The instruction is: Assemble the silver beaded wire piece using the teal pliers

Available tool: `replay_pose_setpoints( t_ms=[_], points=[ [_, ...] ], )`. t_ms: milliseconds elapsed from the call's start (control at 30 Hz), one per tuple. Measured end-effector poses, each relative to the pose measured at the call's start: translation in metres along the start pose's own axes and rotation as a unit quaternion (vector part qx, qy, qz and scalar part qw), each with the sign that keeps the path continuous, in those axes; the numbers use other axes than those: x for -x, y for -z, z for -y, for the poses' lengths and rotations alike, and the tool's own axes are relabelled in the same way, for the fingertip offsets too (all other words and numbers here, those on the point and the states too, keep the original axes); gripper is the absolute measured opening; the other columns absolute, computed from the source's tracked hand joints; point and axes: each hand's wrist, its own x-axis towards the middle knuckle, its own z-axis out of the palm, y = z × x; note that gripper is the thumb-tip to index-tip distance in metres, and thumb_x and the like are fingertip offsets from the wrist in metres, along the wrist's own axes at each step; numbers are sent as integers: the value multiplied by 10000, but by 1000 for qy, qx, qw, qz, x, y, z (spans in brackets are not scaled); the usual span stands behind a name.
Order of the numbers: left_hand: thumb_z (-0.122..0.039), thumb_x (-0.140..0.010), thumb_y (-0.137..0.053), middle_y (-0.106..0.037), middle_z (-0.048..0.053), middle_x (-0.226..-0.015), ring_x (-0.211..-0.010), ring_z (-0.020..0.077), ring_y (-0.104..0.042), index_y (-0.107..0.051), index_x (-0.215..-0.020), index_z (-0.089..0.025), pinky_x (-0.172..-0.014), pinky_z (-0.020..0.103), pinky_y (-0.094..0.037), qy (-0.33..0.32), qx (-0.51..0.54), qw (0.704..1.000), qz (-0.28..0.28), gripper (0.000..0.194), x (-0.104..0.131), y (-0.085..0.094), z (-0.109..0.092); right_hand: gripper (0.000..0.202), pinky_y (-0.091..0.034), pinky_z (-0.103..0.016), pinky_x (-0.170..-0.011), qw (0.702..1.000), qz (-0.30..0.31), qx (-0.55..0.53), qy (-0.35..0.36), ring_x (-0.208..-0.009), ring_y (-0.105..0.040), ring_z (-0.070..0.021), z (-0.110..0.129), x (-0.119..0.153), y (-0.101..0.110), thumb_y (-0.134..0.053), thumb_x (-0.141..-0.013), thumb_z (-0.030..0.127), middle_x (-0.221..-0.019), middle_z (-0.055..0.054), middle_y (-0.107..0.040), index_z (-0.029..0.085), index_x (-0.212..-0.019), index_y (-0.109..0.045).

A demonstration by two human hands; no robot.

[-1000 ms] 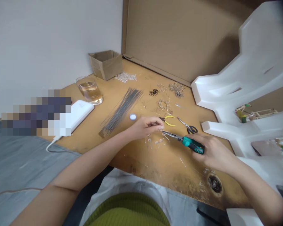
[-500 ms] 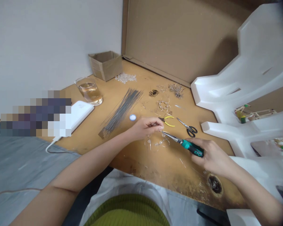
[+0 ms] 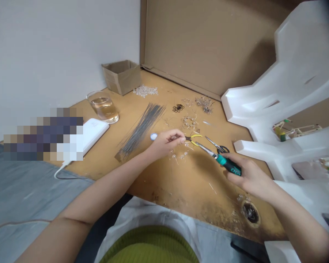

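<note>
the right hand (image 3: 249, 177) grips the green pliers (image 3: 218, 157), their long axis running from 4 to 10 o'clock, nose toward the left hand (image 3: 166, 141). left fingers pinch a thin wire piece (image 3: 186, 139), too small to make out. step: working the wire end; next likely needs the nose closed precisely on it.
</note>
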Motion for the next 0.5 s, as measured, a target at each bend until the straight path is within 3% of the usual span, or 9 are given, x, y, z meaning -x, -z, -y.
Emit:
replay_pose_setpoints(
  t_ms=[100, 200, 367, 500],
  points=[
    [-381, -758, -602, -594, -4, -669, -498, 47, -445, -561, -791, -145, -448, 169, -369, 40, 65, 997, -5, 242, -3, 2, 2, 369, -433, -290, -582, 997, -31, 57, -46, -689, -626, -217, -4, -3, -15, -456, -819, 415, -802, -50, -664, 211, -1110, -554],
    [-390, -740, -624, -624, 9, -704, -486, 41, -451, -547, -786, -141, -459, 171, -400, 77, 112, 991, 9, 264, -3, 1, 3, 452, -426, -316, -584, 987, -6, 142, -70, -736, -636, -256, -1, -7, -43, -393, -845, 526, -864, -94, -665, 201, -1118, -550],
    [-394, -732, -637, -651, 23, -753, -508, 38, -469, -540, -771, -131, -533, 192, -439, 101, 143, 984, 14, 283, -3, -2, 5, 465, -446, -364, -748, 980, -57, 188, -28, -1021, -546, -294, 5, -17, -89, -379, -876, 482, -1090, -152, -595, 164, -1192, -505],
    [-400, -744, -628, -660, 30, -765, -528, 41, -483, -530, -779, -129, -561, 196, -434, 101, 145, 984, 35, 290, -3, -4, 9, 490, -422, -422, -848, 978, -110, 179, -7, -1076, -488, -314, 3, -26, -102, -384, -885, 461, -1139, -175, -564, 132, -1236, -480]
  ],
)
